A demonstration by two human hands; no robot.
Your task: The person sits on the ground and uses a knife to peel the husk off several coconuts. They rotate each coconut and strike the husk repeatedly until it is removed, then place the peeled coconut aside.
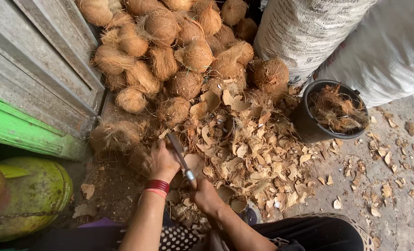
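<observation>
My left hand (162,162), with red bangles on the wrist, rests on a brown husked coconut (194,163) low in the heap and steadies it. My right hand (204,195) grips the handle of a knife (180,155) whose long blade reaches up and left across that coconut, close to my left fingers. A big pile of husked coconuts (170,51) rises behind my hands. Broken shell chips (258,153) lie spread over the ground to the right of them.
A black bucket (309,128) holding fibre stands at the right, below two large white sacks (351,37). Grey wooden planks (44,69) with a green edge line the left. A green gas cylinder (28,197) sits at the bottom left.
</observation>
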